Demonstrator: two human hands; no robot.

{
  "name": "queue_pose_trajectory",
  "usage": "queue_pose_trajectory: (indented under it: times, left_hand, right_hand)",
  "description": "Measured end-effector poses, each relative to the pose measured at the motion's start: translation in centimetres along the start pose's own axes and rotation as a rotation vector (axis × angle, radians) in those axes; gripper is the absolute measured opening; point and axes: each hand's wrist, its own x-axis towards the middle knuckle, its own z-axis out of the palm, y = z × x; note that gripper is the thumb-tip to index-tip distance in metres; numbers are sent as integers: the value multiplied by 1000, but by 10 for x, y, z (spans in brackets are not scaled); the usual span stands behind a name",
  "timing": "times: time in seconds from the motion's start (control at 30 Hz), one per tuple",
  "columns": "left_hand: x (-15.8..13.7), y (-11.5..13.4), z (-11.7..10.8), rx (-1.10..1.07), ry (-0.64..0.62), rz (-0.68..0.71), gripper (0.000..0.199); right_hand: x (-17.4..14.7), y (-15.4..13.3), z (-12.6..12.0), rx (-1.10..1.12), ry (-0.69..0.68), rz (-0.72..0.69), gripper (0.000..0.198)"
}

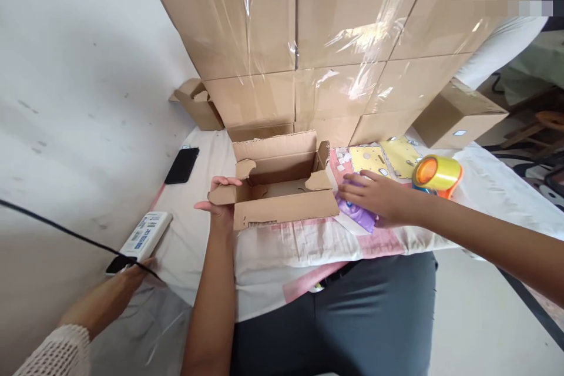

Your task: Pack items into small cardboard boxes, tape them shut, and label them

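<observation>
A small open cardboard box (286, 210) stands in front of me, flaps raised and the part of its inside that shows bare. My left hand (222, 197) grips its left end, with the side flap between thumb and fingers. To the right of the box, my right hand (383, 197) is closed over a shiny purple packet (363, 217), its fingers curved across the top. The hand covers much of the packet, so its contents cannot be made out. Something white and flat lies under the packet.
Taped cardboard boxes (251, 17) form a wall behind. A yellow tape roll (440, 171) sits right, near yellow sticker sheets (370, 160) and a closed carton (460, 114). Left are a black phone (182, 165), a white box (147, 235) and another person's hand (127, 276). A black cable (79, 241) crosses there.
</observation>
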Motion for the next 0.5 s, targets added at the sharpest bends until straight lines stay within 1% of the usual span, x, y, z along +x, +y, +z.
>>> queue_pose_trajectory:
  times: [0.07, 0.17, 0.2, 0.23, 0.3, 0.33, 0.4, 0.47, 0.5]
  left_hand:
    - [-1, -2, -1, 3, -5, 12, 83]
    - [1, -8, -2, 69, -26, 79, 87]
    - [2, -10, -3, 84, -40, 114, 88]
    - [3, -13, -4, 94, -61, 151, 88]
    - [5, -19, -4, 106, -99, 221, 87]
    - [5, -22, -3, 112, -108, 250, 87]
    - [3, -26, -2, 124, -102, 295, 87]
    - [-1, -28, 0, 145, -93, 332, 85]
    - [-4, -28, 0, 160, -90, 351, 84]
  right_hand:
    - [-13, 4, -9, 151, 52, 110, 75]
    - [-44, 9, -20, 359, 138, 349, 77]
    - [-54, 9, -26, 391, 203, 411, 82]
    - [-62, 8, -34, 401, 286, 445, 89]
    - [-68, 2, -58, 371, 471, 451, 102]
    - [-64, -3, -73, 349, 554, 438, 108]
    - [-42, -17, -105, 314, 667, 395, 111]
    - [-4, -34, -129, 274, 737, 311, 111]
    - [17, -41, -137, 260, 736, 262, 111]
